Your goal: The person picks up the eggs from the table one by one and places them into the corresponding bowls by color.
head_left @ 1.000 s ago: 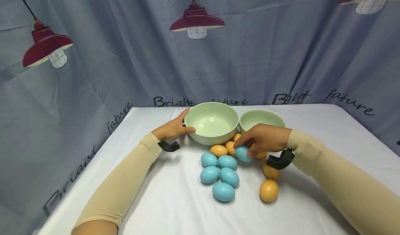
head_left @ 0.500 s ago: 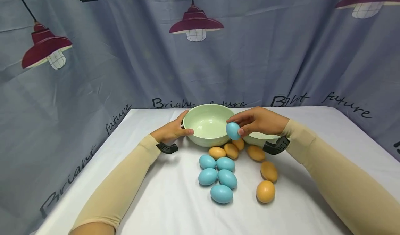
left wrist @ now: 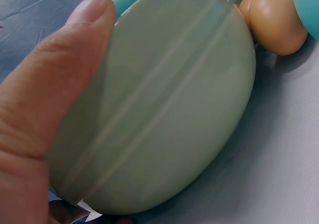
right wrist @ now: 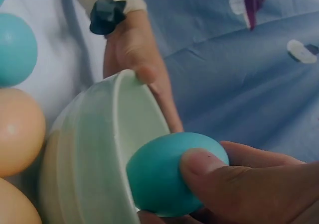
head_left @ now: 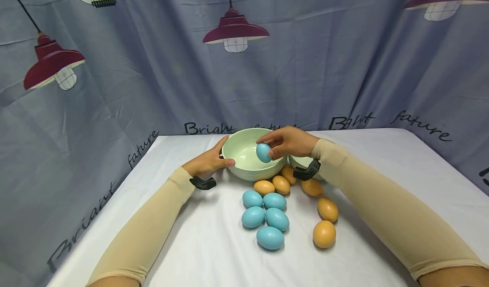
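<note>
A large light-green bowl [head_left: 252, 175] stands toward the back of the table in the head view. At its left side, my left hand [head_left: 206, 163] grips it, with the thumb near the rim. My right hand [head_left: 292, 142] pinches a blue egg [head_left: 262, 153] over the bowl's right part. In the right wrist view this egg [right wrist: 164, 179] is between thumb and fingers, just at the bowl's rim [right wrist: 115, 109]. The left wrist view shows the left thumb [left wrist: 65, 59] against the bowl's outer wall [left wrist: 169, 109].
A smaller green bowl [head_left: 299, 161] stands to the right, partly behind the right wrist. Several blue eggs [head_left: 270, 237] lie grouped in front on the white tablecloth [head_left: 206, 253]. Several orange eggs [head_left: 324, 234] lie near the bowls and in a line toward the front right.
My right hand has lifted the blue egg from among the orange eggs and carried it up and left over the large bowl. My left hand stays on the bowl.
</note>
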### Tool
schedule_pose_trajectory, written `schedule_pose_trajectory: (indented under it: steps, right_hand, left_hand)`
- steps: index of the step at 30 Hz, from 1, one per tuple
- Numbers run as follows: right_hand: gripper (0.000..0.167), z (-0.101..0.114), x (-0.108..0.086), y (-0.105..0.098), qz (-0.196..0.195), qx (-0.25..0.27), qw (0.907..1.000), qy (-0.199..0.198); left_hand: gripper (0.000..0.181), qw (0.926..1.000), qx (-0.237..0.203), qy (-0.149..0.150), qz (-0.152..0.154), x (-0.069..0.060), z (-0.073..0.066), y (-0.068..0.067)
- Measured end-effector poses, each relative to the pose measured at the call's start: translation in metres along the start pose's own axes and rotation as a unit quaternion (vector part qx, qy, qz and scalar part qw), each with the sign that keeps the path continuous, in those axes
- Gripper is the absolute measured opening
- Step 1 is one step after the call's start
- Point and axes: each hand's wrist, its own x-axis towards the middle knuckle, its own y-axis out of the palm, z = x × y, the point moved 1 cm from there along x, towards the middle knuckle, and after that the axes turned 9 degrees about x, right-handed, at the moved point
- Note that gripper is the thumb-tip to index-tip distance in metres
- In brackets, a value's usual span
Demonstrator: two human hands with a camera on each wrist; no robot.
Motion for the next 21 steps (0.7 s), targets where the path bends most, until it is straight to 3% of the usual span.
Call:
schedule_pose_trajectory:
  steps: [5,12,16,21]
  right_hand:
    - [0.049,0.004,0.018,0.008,0.038,-0.064,0.9972,0.003]
    - [0.049,0.004,0.038,0.020,0.098,-0.037,0.9939,0.034]
    - [0.046,0.001,0.047,0.026,0.126,-0.074,0.9884,0.043]
    - [0.038,0.001,0.052,0.030,0.148,-0.119,0.9799,0.062]
  left_hand:
    - [0.158,1.0000,-0.006,0.002,0.000,0.000,0.001,0.000]
    - [0.148,0.9998,-0.015,0.010,0.006,0.000,0.002,0.000]
    - [0.138,0.9998,-0.013,0.011,0.010,0.000,0.002,0.000]
    - [0.147,1.0000,-0.002,0.000,0.003,0.000,0.002,0.000]
